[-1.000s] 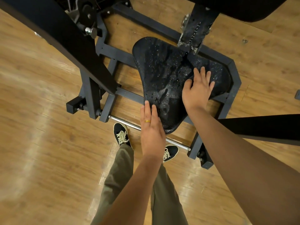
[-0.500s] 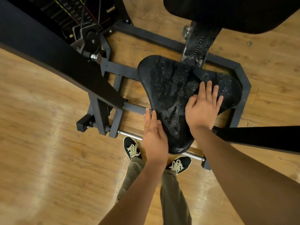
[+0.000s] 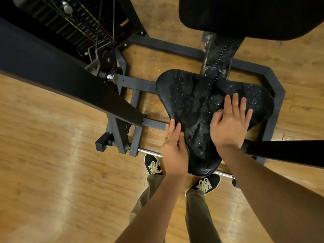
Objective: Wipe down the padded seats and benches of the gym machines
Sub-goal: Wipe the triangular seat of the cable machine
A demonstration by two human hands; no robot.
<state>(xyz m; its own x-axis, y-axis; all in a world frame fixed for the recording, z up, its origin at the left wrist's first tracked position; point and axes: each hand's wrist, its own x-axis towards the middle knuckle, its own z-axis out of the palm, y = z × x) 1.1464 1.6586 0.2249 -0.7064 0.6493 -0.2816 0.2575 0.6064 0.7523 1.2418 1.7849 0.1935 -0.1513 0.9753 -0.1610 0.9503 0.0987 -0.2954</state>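
Observation:
A black triangular padded seat [image 3: 194, 99] of a gym machine lies below me, speckled with wet droplets. My right hand [image 3: 229, 123] lies flat on the seat's right half, fingers straight and spread. My left hand [image 3: 174, 148] rests with straight fingers against the seat's left edge near its narrow front end. I see no cloth in either hand. A black back pad [image 3: 245, 16] hangs over the seat at the top right.
The grey steel base frame [image 3: 275, 95] rings the seat on a wooden floor. A black machine arm [image 3: 66, 81] crosses the left side, another [image 3: 287, 151] the right. The weight stack with cables [image 3: 84, 25] stands top left. My shoes [image 3: 154, 165] stand by a chrome bar.
The view has tilted up, showing the weight stack and back pad. Both hands stay on the seat; my right hand has slid slightly towards the near side.

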